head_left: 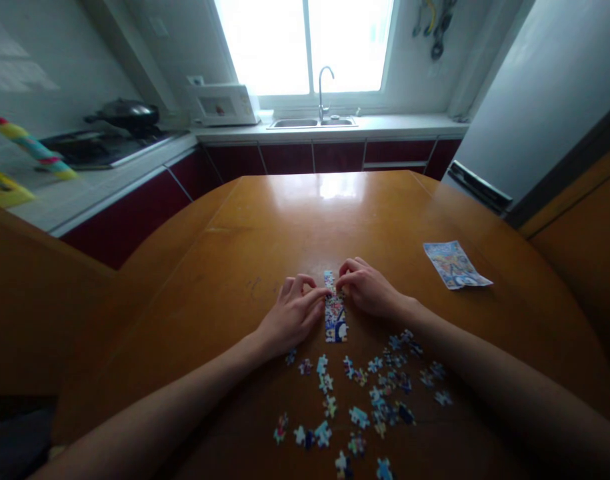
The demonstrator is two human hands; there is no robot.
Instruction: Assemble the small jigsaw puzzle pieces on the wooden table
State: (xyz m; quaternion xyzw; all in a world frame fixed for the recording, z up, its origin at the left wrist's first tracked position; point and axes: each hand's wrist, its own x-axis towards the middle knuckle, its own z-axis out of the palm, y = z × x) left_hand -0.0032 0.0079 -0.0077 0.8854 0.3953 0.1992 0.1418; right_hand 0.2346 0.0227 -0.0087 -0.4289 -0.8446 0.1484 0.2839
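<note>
On the wooden table, a narrow upright strip of joined jigsaw puzzle pieces [335, 323] lies between my hands. My left hand [295, 312] rests at its left side, the index finger stretched out to touch the strip's edge and the other fingers loosely bent. Against the upper right edge, my right hand [367, 285] has its thumb and fingers pinched together; whatever lies between those fingertips is too small to make out. Loose puzzle pieces [377, 395] are scattered on the near side of the table, below the strip and between my forearms.
A creased printed picture sheet [455, 265] lies on the table [265, 227] to the right. Beyond stand a counter with a sink [312, 123], a microwave [225, 105] and a stove with a dark pan [127, 115]. A fridge [549, 87] rises at the right.
</note>
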